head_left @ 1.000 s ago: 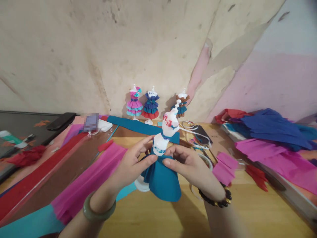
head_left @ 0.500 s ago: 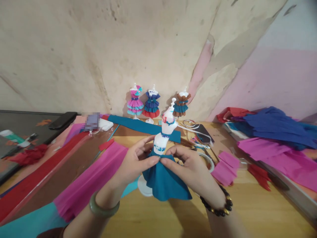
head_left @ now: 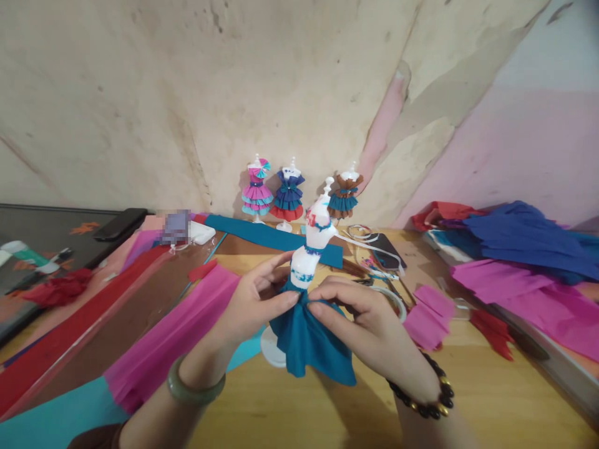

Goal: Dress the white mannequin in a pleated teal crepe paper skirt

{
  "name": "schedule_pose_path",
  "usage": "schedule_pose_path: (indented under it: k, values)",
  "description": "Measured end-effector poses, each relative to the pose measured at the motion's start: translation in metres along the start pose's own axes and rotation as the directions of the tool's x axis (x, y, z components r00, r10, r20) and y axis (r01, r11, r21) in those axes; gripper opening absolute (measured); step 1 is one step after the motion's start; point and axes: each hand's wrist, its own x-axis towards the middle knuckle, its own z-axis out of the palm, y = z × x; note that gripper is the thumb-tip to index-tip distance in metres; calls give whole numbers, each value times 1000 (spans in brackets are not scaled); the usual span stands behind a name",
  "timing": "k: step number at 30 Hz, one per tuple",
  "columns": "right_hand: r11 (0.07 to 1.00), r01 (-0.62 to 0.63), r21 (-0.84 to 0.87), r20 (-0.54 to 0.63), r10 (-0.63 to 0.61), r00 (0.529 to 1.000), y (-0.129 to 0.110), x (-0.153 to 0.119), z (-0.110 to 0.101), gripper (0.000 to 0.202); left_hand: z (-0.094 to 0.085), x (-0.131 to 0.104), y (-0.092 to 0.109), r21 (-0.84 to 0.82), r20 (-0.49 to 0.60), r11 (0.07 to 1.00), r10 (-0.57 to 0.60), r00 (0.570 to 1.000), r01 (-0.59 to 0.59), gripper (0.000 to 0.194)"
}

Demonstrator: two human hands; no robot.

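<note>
A small white dress-form mannequin [head_left: 303,265] stands tilted in front of me, with blue and red marks on its torso. Gathered around its lower part is a teal crepe-paper skirt [head_left: 311,349]. My left hand [head_left: 262,299], with a green bangle at the wrist, pinches the skirt's top edge by thumb and curled fingers at the left side. On the right, my right hand [head_left: 358,315], wearing a dark beaded bracelet, pinches a fold of the same paper just below the waist. The mannequin's round white base [head_left: 274,347] shows partly behind the skirt.
Three dressed mannequins, among them a pink one [head_left: 257,190], stand against the wall. Pink crepe paper [head_left: 173,337] and red strips lie left; a teal strip [head_left: 276,240] lies behind. At right are a paper pile [head_left: 528,240], a tape roll [head_left: 395,302] and a dark phone [head_left: 388,251].
My right hand has shifted slightly along the skirt's top edge, bunching the paper into more folds. The skirt's lower right corner has swung a little left. My left hand keeps its pinch.
</note>
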Motion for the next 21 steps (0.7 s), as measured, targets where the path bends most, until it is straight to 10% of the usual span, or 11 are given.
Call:
schedule_pose_path:
  k: [21]
  values:
    - [997, 29, -76, -83, -35, 996, 2, -2, 1, 7, 2, -1, 1, -2, 51, 1000, 29, 998, -29, 55]
